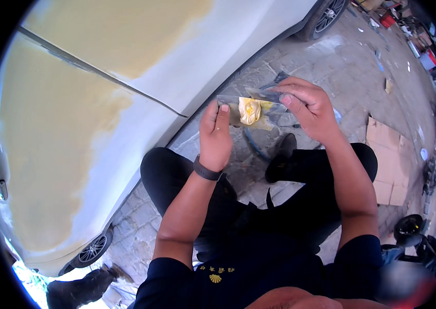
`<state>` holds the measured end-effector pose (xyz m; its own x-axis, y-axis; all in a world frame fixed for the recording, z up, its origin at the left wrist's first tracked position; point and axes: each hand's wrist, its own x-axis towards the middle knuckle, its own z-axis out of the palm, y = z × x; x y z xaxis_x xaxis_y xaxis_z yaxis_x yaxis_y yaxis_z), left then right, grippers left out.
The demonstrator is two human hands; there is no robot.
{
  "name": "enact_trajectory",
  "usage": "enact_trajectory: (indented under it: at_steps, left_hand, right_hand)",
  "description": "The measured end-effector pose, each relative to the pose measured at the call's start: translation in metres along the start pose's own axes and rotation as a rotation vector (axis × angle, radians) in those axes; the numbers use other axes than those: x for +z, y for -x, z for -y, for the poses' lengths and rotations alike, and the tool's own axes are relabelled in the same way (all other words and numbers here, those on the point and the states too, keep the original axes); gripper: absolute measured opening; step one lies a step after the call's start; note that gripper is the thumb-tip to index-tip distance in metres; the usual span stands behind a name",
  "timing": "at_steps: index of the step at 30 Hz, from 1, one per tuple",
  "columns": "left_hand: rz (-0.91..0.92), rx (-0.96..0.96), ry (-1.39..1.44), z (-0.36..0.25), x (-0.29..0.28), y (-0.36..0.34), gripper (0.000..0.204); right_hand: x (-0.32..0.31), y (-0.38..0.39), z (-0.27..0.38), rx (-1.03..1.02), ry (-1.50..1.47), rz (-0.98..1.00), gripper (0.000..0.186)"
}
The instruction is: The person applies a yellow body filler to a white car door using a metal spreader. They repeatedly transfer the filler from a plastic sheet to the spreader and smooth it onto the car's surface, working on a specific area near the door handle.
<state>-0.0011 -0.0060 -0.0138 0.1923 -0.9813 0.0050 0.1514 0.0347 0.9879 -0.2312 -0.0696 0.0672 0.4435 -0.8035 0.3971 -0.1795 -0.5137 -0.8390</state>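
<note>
My left hand [215, 135] pinches the left edge of a thin clear plate [234, 119] between thumb and fingers. On that plate sits a cream lump of body filler [249, 112] with bright yellow streaks in it. Thin yellow smears spread to its right. My right hand [308, 107] is closed on a thin, see-through spreader [263, 95], thumb on the near side. The spreader lies over the plate's far right part; whether their surfaces touch, I cannot tell. Both hands are held above my crossed legs.
At my left stands a white car [177, 67] with broad tan filler patches on its panels. A flattened cardboard sheet [389, 159] lies on the stone paving [326, 67] to the right. Mixed containers and clutter line the far right. A dark hose [253, 144] runs beneath my hands.
</note>
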Motion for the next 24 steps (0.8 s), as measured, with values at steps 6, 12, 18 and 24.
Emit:
enact_trajectory:
  at_steps: [6,12,18,24]
  left_hand:
    - [-0.241,0.101,-0.266,0.029,-0.017,-0.007,0.043]
    - [-0.129,0.204,0.027,0.010,0.016,-0.001,0.020]
    - [-0.048,0.357,-0.247,-0.005,0.022,0.005,0.019]
    - [0.033,0.305,-0.316,-0.029,0.007,0.026,0.014]
  right_hand:
    - [-0.018,0.018,-0.081,0.458,0.078,-0.342,0.035]
    - [-0.031,0.027,-0.108,0.702,-0.143,-0.320,0.067]
    - [-0.011,0.028,-0.130,0.809,-0.346,-0.174,0.064]
    - [0.025,0.020,-0.135,0.881,-0.579,-0.119,0.065]
